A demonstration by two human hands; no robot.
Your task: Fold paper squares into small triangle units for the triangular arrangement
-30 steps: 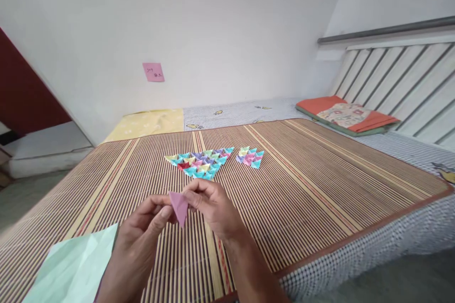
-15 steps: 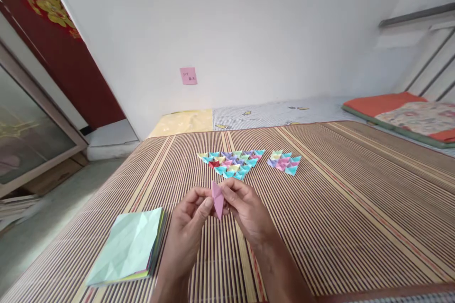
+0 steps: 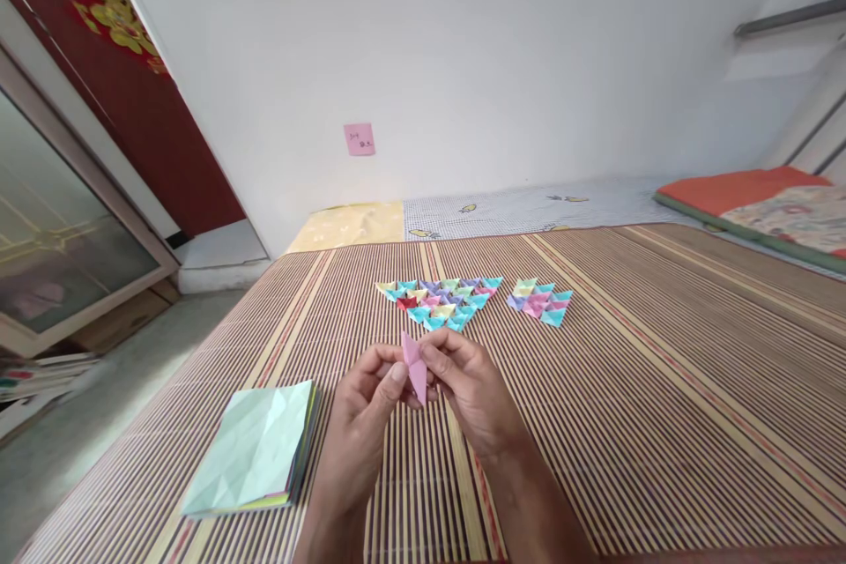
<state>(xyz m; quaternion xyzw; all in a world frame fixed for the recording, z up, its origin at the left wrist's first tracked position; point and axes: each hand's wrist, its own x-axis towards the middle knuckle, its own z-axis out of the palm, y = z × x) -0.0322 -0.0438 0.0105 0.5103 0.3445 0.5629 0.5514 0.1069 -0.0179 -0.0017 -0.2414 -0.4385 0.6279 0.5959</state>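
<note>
A pink folded paper piece, narrow and pointed at both ends, is held up between my two hands. My left hand pinches its left side between thumb and fingers. On the other side, the thumb and forefinger of my right hand grip its right edge. Just beyond my hands, several small folded paper pieces in blue, yellow, purple, pink and red stand in rows. To their right is a smaller group of similar folded pieces. The fingertips behind the pink paper are partly hidden.
A stack of coloured paper sheets, light green on top, lies left of my hands. Everything rests on a striped bamboo mat. Behind it are a white wall with a pink note and, at right, an orange-edged folded cloth.
The whole scene has shifted slightly to the right as my head turned. Both hands keep hold of the pink paper, which shows little change in shape or tilt.
</note>
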